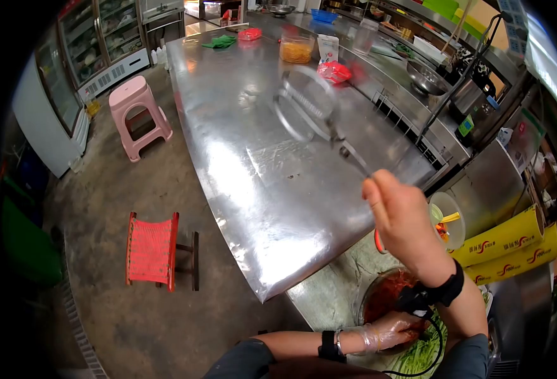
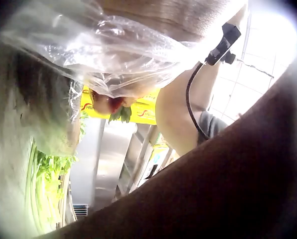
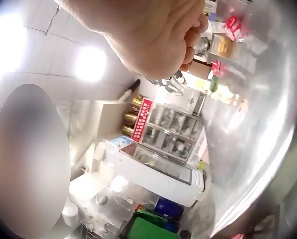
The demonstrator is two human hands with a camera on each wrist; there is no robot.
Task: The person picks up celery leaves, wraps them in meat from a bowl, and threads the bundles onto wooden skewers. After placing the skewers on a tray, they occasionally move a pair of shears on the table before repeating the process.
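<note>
Raised over the steel table, my bare right hand (image 1: 408, 218) grips blurred metal scissors (image 1: 348, 153) by the blade end, with the looped handles pointing up and away. The right wrist view shows the scissors (image 3: 174, 85) beyond the curled fingers. My left hand (image 1: 389, 331), in a clear plastic glove (image 2: 118, 45), is low at a metal bowl (image 1: 362, 309) of red sauce (image 1: 386, 297). Red stains its fingertips (image 2: 101, 105), with a bit of green leaf (image 2: 122, 115) beside them. I cannot tell whether they hold it. Shredded greens (image 1: 422, 355) lie beside this hand.
A steel table (image 1: 247, 189) stretches ahead, bearing a tub of yellow food (image 1: 296, 49) and red bags (image 1: 334, 72). At right are a clear bowl (image 1: 452, 218) and yellow rolls (image 1: 506, 237). A pink stool (image 1: 140, 117) and a low red seat (image 1: 152, 249) stand left.
</note>
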